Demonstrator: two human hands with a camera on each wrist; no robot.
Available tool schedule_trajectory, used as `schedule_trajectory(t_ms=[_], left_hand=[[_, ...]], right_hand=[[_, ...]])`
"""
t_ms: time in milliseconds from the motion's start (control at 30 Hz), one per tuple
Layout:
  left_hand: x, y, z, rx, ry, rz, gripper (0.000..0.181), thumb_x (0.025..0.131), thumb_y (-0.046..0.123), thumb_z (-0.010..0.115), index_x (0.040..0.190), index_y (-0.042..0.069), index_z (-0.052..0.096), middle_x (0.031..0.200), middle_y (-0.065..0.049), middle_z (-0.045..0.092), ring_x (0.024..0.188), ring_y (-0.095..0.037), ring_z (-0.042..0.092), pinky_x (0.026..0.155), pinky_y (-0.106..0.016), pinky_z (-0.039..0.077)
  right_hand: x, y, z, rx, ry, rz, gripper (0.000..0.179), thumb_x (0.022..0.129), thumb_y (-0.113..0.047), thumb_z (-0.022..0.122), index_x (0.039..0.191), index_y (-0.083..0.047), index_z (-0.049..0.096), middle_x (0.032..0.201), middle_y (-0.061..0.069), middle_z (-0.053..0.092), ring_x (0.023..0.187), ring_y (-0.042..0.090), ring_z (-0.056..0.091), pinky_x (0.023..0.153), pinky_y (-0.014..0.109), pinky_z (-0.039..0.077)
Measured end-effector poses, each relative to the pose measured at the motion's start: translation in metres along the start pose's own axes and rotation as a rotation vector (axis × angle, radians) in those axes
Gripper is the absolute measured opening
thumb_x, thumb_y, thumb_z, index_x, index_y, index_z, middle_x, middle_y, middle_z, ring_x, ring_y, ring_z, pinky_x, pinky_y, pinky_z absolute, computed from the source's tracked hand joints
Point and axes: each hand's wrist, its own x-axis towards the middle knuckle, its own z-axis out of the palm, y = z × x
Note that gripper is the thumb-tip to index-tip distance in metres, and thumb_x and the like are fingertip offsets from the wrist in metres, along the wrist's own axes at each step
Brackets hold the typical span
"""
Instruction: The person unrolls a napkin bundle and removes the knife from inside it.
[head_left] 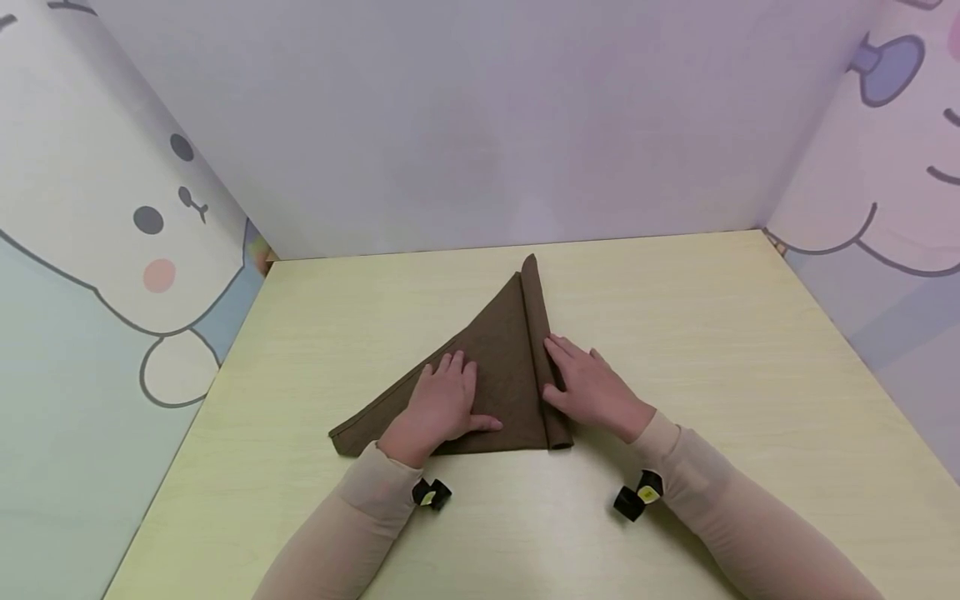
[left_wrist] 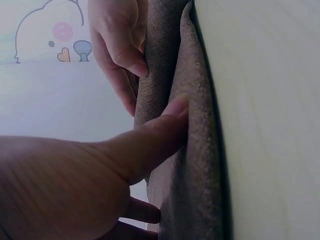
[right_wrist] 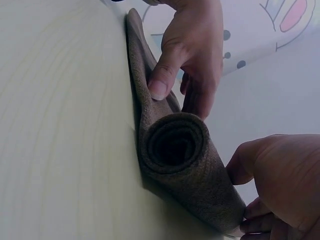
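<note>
A brown cloth [head_left: 498, 367], triangular in outline, lies on the table with its right side rolled into a tube [head_left: 536, 350]. The right wrist view shows the tube's near end [right_wrist: 175, 142] as a spiral of several layers. My left hand [head_left: 442, 404] rests on the flat part of the cloth, fingers extended and thumb spread toward the tube. On the tube's right side, my right hand [head_left: 596, 392] touches the roll with its thumb and fingertips, the fingers fairly straight. In the left wrist view, the left thumb [left_wrist: 160, 130] presses the cloth beside the roll.
The pale wooden table [head_left: 712, 350] extends around the cloth. A plain light wall [head_left: 487, 125] stands behind it, with cartoon-printed panels at the left [head_left: 90, 208] and right [head_left: 885, 208]. A small black device with a yellow mark is on each wrist.
</note>
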Motion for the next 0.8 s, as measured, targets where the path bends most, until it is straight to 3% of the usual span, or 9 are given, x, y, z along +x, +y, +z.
schedule_trajectory(t_ms=[800], left_hand=[[-0.0040,-0.0070,-0.0045,-0.011,-0.010,-0.008,0.105,0.075,0.073,0.061,0.146,-0.001,0.036,0.151,-0.025,0.030,0.140,-0.037,0.028,0.108,-0.052,0.029]], right_hand=[[-0.0022,0.0015,-0.0065,0.014,-0.045,0.029,0.066,0.091,-0.023,0.053,0.148,0.002,0.033,0.152,0.018,0.033,0.140,0.032,0.031,0.108,0.061,0.022]])
